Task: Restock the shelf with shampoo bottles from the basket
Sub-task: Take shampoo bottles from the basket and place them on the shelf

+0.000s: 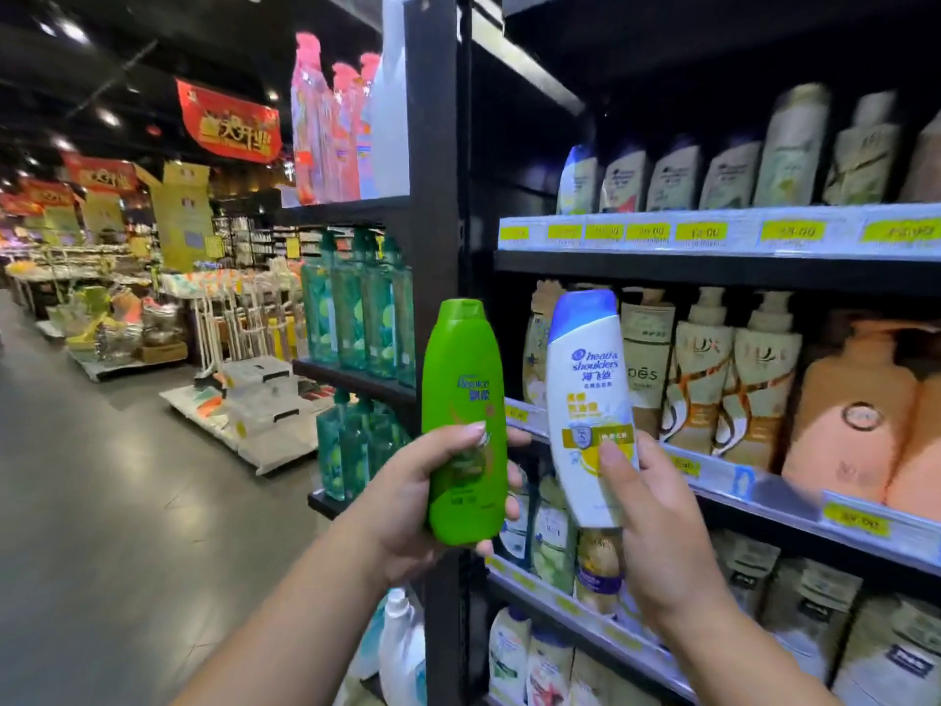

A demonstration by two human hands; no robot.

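My left hand (407,501) grips a green shampoo bottle (461,389) upright by its lower half, in front of the black shelf post (440,145). My right hand (657,522) holds a white shampoo bottle with a blue cap (585,379) by its lower part, thumb on the label. It tilts slightly and sits in front of the left end of the middle shelf (764,496). The basket is out of view.
Shelves on the right carry rows of cream, white and peach bottles (860,415) with yellow price tags (789,230). An end rack on the left holds teal bottles (356,308) and pink ones higher up. The aisle floor (102,501) stretches left toward displays.
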